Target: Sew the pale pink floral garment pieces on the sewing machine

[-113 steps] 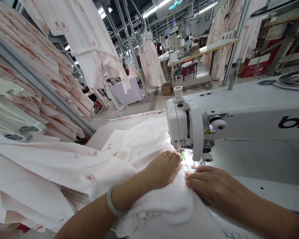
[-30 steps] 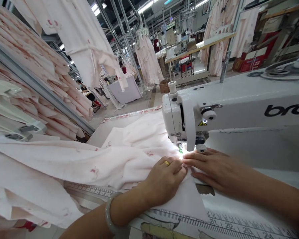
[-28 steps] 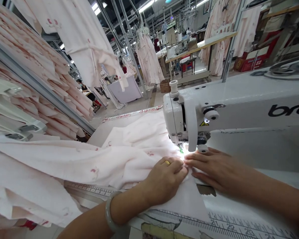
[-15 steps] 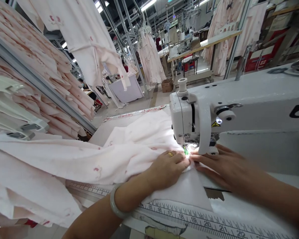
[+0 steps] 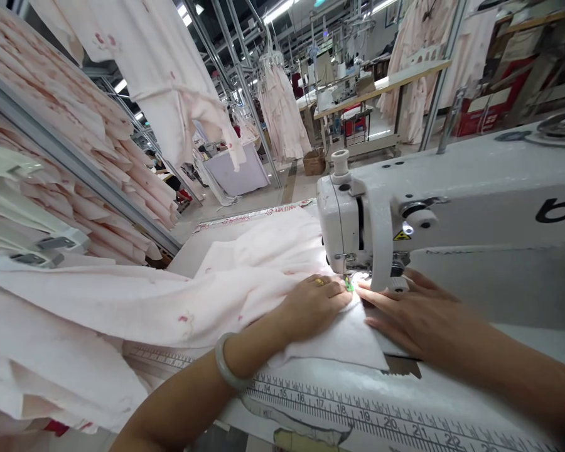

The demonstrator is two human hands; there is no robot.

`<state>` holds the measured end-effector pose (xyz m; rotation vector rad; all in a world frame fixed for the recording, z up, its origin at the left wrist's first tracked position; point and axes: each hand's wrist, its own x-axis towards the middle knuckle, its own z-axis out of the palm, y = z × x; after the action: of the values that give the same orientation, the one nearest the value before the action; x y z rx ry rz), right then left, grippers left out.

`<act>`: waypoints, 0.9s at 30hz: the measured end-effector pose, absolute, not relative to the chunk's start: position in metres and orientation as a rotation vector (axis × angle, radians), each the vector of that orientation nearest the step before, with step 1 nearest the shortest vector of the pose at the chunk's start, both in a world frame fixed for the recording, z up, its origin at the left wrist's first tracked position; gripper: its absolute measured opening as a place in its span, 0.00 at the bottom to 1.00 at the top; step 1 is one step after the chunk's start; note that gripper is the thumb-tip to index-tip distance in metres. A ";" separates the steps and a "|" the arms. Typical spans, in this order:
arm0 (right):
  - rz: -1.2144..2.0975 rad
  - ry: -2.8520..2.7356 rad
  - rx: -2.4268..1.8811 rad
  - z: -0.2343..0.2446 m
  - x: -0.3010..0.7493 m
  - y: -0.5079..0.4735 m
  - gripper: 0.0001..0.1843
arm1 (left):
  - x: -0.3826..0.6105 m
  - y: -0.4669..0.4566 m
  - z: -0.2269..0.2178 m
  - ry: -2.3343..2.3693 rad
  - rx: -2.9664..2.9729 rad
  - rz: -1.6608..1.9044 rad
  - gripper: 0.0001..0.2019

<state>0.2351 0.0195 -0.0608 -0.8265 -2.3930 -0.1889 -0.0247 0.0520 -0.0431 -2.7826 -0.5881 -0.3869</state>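
Note:
A pale pink printed garment (image 5: 245, 285) lies across the sewing machine bed and trails off to the left. Its cloth runs under the needle and the green-tinted presser foot (image 5: 349, 284) of a white sewing machine (image 5: 471, 201). My left hand (image 5: 313, 307), with a ring and a pale bangle, presses on the cloth just left of the foot, its fingers curled together on the fabric. My right hand (image 5: 405, 307) rests to the right of the foot, fingers stretched out and apart, fingertips touching the cloth edge. Part of it is behind the machine's lever.
A printed measuring tape (image 5: 358, 408) runs along the table's front edge. Hanging pink garments (image 5: 75, 125) and a metal rail (image 5: 75, 150) stand at left, with pale green hangers (image 5: 28, 201) nearer. Another worktable (image 5: 381, 91) and a carton (image 5: 314, 163) are farther back.
The cloth's near corner has moved away from me, toward the needle, uncovering more tape. My left hand has shifted slightly left and forward. My right hand stays beside the foot.

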 end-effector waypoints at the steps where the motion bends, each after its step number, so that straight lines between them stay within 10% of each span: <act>1: -0.189 -2.387 -0.829 -0.061 0.237 0.020 0.19 | -0.025 0.053 -0.042 -0.588 -2.787 -0.376 0.11; 27: 0.549 -2.635 -0.335 -0.031 0.224 -0.018 0.15 | -0.014 -0.005 -0.028 -0.693 -2.849 -0.361 0.04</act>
<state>0.2242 -0.0183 -0.0308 -0.3349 -2.6352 0.5494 -0.0137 -0.0052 -0.0279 -2.8491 -0.6928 -0.3608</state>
